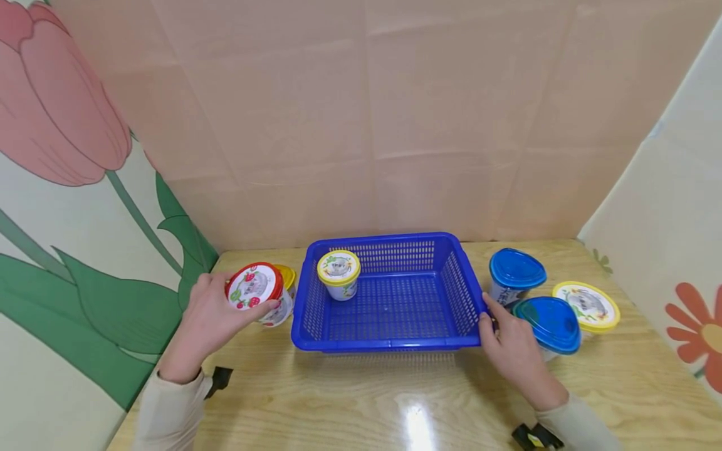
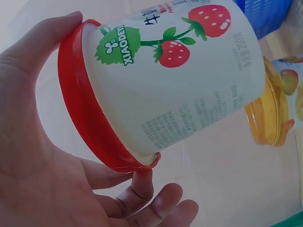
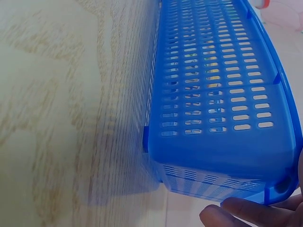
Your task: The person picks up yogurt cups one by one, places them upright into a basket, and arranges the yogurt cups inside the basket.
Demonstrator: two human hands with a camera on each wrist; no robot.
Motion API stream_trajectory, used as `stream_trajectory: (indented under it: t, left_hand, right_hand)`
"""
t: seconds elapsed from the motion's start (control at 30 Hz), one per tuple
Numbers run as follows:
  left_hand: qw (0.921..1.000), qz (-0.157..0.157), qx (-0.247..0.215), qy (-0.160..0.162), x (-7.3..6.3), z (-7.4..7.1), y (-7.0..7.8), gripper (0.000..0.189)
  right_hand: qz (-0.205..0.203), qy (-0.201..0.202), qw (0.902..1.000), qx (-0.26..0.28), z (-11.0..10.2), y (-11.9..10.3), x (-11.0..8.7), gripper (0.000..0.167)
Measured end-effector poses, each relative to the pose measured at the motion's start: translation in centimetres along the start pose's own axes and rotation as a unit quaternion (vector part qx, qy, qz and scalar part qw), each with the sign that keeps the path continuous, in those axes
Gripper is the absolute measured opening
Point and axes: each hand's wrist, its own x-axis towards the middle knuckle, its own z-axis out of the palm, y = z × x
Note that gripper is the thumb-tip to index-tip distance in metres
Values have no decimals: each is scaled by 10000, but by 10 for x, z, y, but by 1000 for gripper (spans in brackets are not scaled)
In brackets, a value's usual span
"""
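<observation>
My left hand point(image 1: 204, 324) grips a red-lidded strawberry tub point(image 1: 255, 287) by its lid, left of the blue plastic basket point(image 1: 389, 344). In the left wrist view, thumb and fingers span the red rim, and strawberries are printed on the white side of the tub point(image 2: 184, 71). My right hand point(image 1: 514, 347) holds the basket's right rim near the front corner; the right wrist view shows its fingers point(image 3: 255, 212) at the corner of the basket point(image 3: 218, 146). Inside the basket, a yellow-lidded tub point(image 1: 338, 268) stands upright at the left.
Behind the strawberry tub is a tub with a clear yellow lid point(image 1: 286, 275), partly hidden. Right of the basket stand two blue-lidded tubs point(image 1: 516, 269) point(image 1: 549, 322) and a yellow-lidded tub point(image 1: 589, 307). Printed walls enclose the wooden table point(image 1: 316, 401) at the back and sides.
</observation>
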Motion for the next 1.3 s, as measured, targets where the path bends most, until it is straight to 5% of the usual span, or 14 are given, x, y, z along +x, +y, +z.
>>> stream_trajectory:
  t: [0.43, 1.3]
  left_hand:
    - [9981, 366, -447, 191, 9, 15, 8, 90]
    - [9981, 412, -366, -280, 16, 34, 29, 104]
  right_hand:
    - [2, 2, 10000, -1, 1, 0, 0, 46]
    - [17, 51, 10000, -28, 1, 1, 0, 46]
